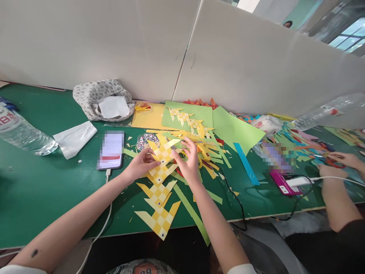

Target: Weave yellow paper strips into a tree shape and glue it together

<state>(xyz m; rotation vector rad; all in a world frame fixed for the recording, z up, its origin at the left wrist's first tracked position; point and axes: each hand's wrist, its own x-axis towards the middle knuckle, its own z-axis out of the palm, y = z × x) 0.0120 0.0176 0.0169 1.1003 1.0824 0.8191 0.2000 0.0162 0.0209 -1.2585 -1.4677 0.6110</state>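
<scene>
Between my hands is a woven paper fish (pixel 164 153) in yellow and pale-yellow checks, with a small dark eye. My left hand (pixel 142 164) pinches its left side. My right hand (pixel 188 159) grips the right edge between thumb and fingers. Below, overlapping one another, lie more checked fish; a middle one (pixel 158 196) and the lowest one (pixel 162 220) point toward the table's front edge. Behind my hands, a clear bag of small eyes (pixel 147 141) rests on the table. Yellow-handled scissors (pixel 203 150) lie partly hidden among paper strips right of my right hand.
A phone (pixel 110 149) on a white cable lies left, near a water bottle (pixel 27 131) and a cloth pouch (pixel 99 97). Finished fish (pixel 182 117) lie on green paper behind. Rightward are a blue strip (pixel 246 164), a magenta power bank (pixel 285 184) and a co-worker's hands (pixel 339 163) with scissors.
</scene>
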